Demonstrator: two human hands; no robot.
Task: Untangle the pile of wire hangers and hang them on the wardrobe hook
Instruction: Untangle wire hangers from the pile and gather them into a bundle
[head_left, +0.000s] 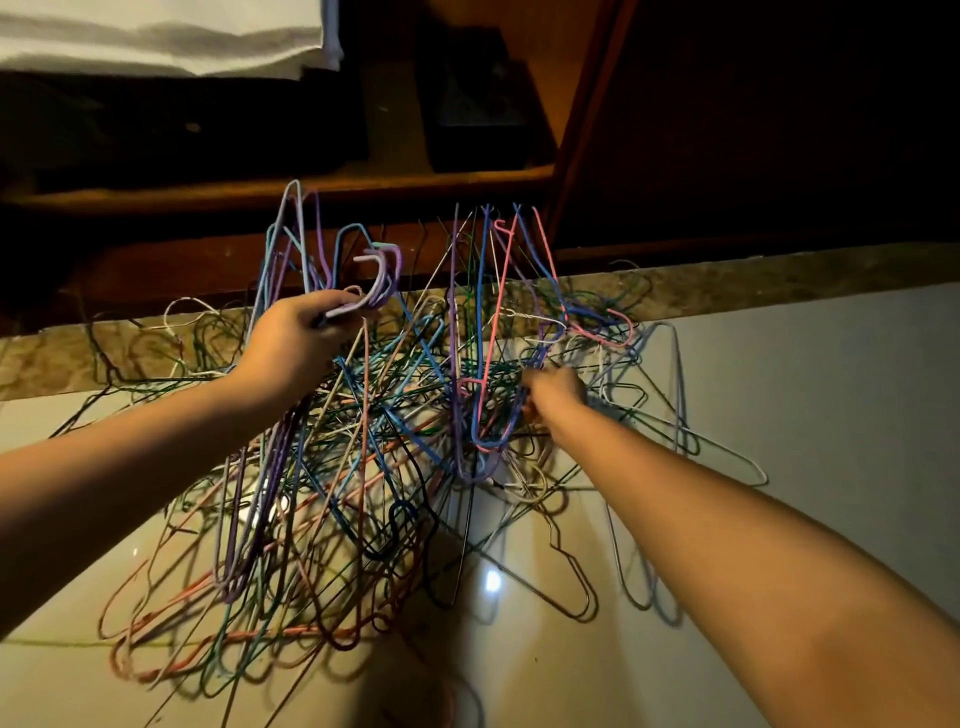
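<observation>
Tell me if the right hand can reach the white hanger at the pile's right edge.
Probably yes: the white hanger lies on the floor right of the right hand, its outer end uncovered. The hand must first release the pile wires it seems to grip.

Left hand grips hanger bundle; right hand in tangled pile.

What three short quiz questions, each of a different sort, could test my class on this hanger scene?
1. True or false: the left hand grips a bunch of hanger hooks lifted above the rest.
2. The pile of wire hangers lies on: A a bed; B a glossy tiled floor; C a shelf.
3. Which hand reaches low in among the pile's wires?

Key: 1 true; 2 B; 3 the right hand.
</observation>
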